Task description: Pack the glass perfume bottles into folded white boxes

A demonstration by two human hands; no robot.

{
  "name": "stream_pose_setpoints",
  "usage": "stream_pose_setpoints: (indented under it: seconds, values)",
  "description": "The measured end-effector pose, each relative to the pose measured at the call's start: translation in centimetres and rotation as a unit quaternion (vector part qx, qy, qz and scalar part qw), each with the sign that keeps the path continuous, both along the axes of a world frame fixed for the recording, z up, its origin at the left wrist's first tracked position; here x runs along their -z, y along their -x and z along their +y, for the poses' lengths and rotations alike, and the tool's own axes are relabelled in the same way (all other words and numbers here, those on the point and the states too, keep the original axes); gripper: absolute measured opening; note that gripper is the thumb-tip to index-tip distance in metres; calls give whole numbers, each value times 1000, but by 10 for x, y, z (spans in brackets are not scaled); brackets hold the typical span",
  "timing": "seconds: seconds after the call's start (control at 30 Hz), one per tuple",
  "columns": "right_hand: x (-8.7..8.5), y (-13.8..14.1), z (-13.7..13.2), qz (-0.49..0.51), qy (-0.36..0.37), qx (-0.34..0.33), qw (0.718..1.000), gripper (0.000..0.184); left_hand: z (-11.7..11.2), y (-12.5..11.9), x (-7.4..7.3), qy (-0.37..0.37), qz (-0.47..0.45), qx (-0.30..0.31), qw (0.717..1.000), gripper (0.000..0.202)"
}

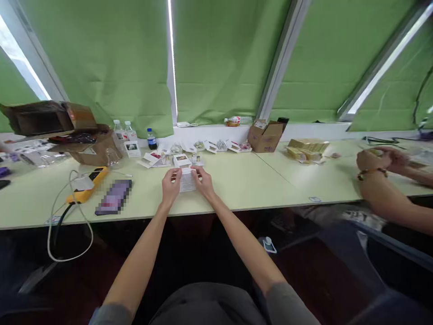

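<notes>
My left hand (171,185) and my right hand (203,180) meet over the pale green table (257,180). Between them they pinch a small white printed paper sheet (187,180), one hand on each side edge. Just beyond the sheet stands a small white box with a picture on its lid (181,160), next to a tiny clear bottle (195,159). More small white boxes and folded cards (152,159) lie spread behind them.
A phone (114,197) and a yellow power strip (88,184) with a white cable lie to the left. Water bottles (124,132), open cardboard boxes (265,135), a stack of gold packets (307,149). Another person's hands (380,160) work at the right.
</notes>
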State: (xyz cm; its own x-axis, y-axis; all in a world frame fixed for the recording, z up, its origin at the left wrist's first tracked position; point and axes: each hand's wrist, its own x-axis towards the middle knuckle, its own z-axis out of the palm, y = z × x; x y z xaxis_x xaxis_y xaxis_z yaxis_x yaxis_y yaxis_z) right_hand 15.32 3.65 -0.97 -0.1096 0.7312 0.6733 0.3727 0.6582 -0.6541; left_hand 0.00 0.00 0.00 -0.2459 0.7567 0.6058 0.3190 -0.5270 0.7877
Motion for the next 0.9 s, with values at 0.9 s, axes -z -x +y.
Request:
stream_pose_setpoints:
  seconds: [0.9]
  values:
    - [-6,6,0,65,18,-6,998,38,9,-8,-1,12,-73,13,997,31]
